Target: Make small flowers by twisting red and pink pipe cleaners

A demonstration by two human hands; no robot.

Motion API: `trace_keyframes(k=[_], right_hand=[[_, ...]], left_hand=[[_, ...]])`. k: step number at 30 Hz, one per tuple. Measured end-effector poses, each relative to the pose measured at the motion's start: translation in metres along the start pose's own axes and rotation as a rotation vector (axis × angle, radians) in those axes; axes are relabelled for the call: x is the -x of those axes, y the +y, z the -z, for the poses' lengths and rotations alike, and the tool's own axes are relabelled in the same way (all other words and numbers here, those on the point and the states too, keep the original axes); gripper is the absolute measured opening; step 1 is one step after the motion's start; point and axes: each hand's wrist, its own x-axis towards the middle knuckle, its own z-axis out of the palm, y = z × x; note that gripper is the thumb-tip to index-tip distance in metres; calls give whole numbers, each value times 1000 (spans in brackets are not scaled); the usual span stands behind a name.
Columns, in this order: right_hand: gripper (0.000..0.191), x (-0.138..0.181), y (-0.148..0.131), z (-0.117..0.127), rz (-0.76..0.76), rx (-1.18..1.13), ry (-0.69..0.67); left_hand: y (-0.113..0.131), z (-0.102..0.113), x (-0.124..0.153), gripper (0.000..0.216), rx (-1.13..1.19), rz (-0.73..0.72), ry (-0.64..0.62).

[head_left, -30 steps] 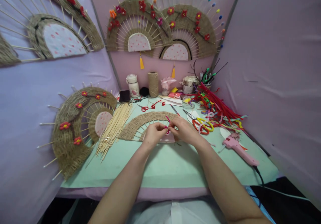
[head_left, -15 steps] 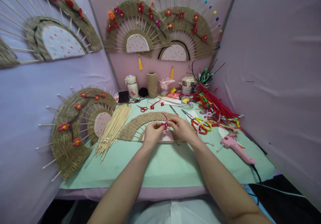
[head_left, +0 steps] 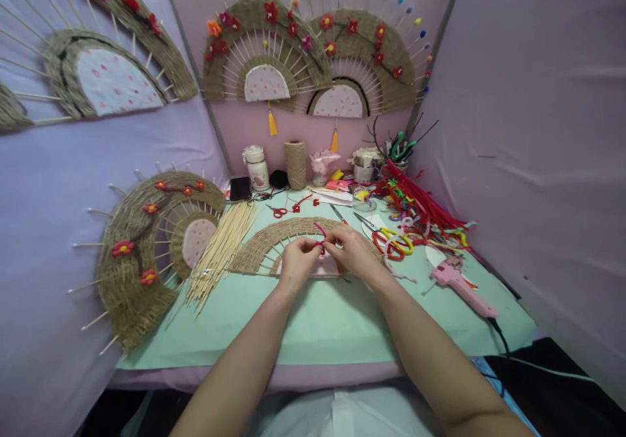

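Between my two hands is a magenta pipe cleaner [head_left: 320,229], partly bent into small loops, with one free end sticking up. My left hand [head_left: 299,262] pinches it from the left with thumb and fingertips. From the right, my right hand [head_left: 351,248] pinches the same piece, and the fingers of both hands nearly touch. Beneath them lies a woven twine fan [head_left: 268,238] with thin stick ribs and a pale pink half-round centre, partly hidden by my hands.
Left of the fan lies a bundle of thin sticks [head_left: 220,248]. Small red scissors [head_left: 278,212], yellow-handled scissors [head_left: 398,238] and a pink glue gun [head_left: 462,288] lie around. Red pipe cleaners [head_left: 425,199] heap at right. A twine spool [head_left: 295,165] stands behind; a decorated fan [head_left: 132,228] leans left.
My right fingers have shifted slightly left, closer to my left fingertips. The free end of the magenta pipe cleaner now points further left, and its loops are more covered.
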Motion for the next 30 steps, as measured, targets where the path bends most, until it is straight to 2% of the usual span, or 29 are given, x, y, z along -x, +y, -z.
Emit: trace_keyframes(k=[6,10,13,16,18,21,24,26,30], right_hand=[[11,0,1,3,35,2,-34],[9,0,1,2,24,-9,4],[10,0,-2,-3,0,-1,52],[12,0,-5,-7,-29,20,111],[12,0,-5,-8,-45,10,137],[11,-1,-2,-5,-57,-109,106],[20,-2,4,-1,-116,-225,109],[25,-2,6,0,-173,-229,123],[29,-1,5,-3,-222,-213,78]], left_hand=[[5,1,3,8,-30,-29,-32],[4,0,4,8,-91,-87,-35],[1,-2,6,8,-138,-176,-3],[-1,-5,8,8,-244,-322,68],[-1,-5,7,8,-248,-348,90],[0,-3,4,7,-50,-165,47],[0,0,0,17,205,44,-19],[0,1,-2,23,295,93,-33],[1,1,-1,25,316,73,-7]])
